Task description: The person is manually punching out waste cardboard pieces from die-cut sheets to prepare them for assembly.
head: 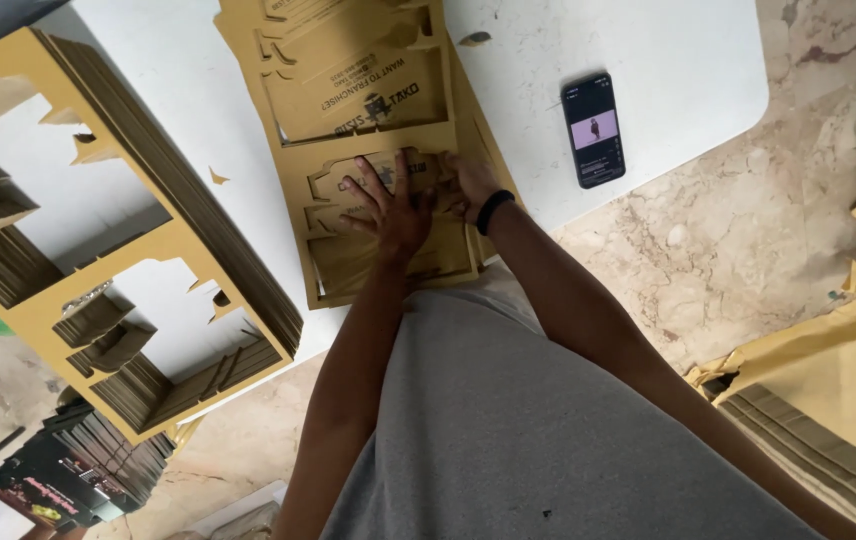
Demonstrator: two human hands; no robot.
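Pressing on a die-cut brown cardboard sheet point(368, 130) that tops a stack on the white bench point(668, 60), near the bench's front edge. Printed panels are cut into the sheet; the one under the hands looks partly loosened from its frame, though I cannot tell how far.

Left hand point(388, 205): flat, fingers spread, palm down on the middle panel, gripping nothing. Right hand point(470, 185): just right of the left one, at the sheet's right border, fingers curled at the panel's edge; whether it pinches the card or only pushes, I cannot tell. Black band on that wrist.

Judgement on technique: the spread palm does well as a clamp. Keep it close to the cut line so the frame does not lift, and let the other hand work along the perforation rather than pull from one corner, which could tear the print. Push down through the panel, not sideways; the stack could slide on the bench.

Left of the sheet: a thick stack of spent frames point(178, 240) with empty windows, overhanging the bench edge. Right of the sheet: a dark phone point(593, 130), screen lit, well apart. Further right, beyond the bench, marble floor point(748, 230) and more yellow-brown card point(828, 400).
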